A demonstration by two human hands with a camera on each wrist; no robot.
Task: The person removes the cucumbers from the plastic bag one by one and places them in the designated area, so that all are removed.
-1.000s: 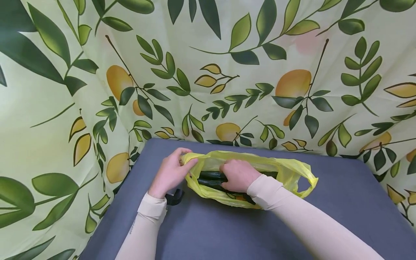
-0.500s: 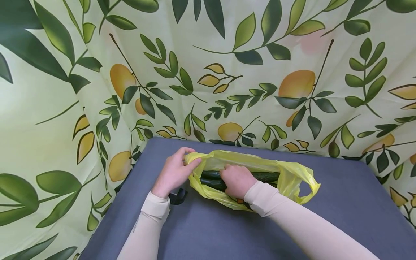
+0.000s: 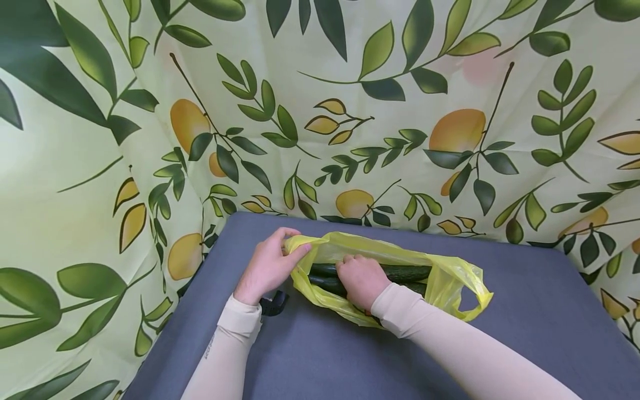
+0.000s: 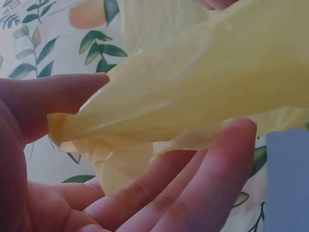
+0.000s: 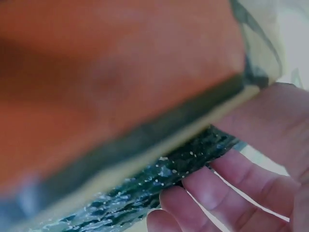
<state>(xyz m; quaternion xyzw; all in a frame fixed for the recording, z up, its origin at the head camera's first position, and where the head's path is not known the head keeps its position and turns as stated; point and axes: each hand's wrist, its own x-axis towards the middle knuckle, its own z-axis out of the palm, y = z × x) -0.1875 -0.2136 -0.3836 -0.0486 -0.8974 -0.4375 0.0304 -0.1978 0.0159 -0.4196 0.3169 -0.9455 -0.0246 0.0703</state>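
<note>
Pale beige sleeves (image 3: 470, 355), folded cuffs (image 3: 240, 316), small dark marking (image 3: 209, 347) leftward

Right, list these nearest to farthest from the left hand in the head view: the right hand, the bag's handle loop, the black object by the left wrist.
From the left hand:
1. Black object: close beside the wrist.
2. Right hand: to the right, in the bag's mouth, on the cucumbers.
3. Handle loop: at the yellow bag's far right end.

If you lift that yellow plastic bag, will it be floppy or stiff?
Probably floppy: the thin yellow plastic bag looks wrinkled. It may weigh a fair bit, since long dark-green cucumbers lie inside. It might sag closed without the left hand holding it.
</note>
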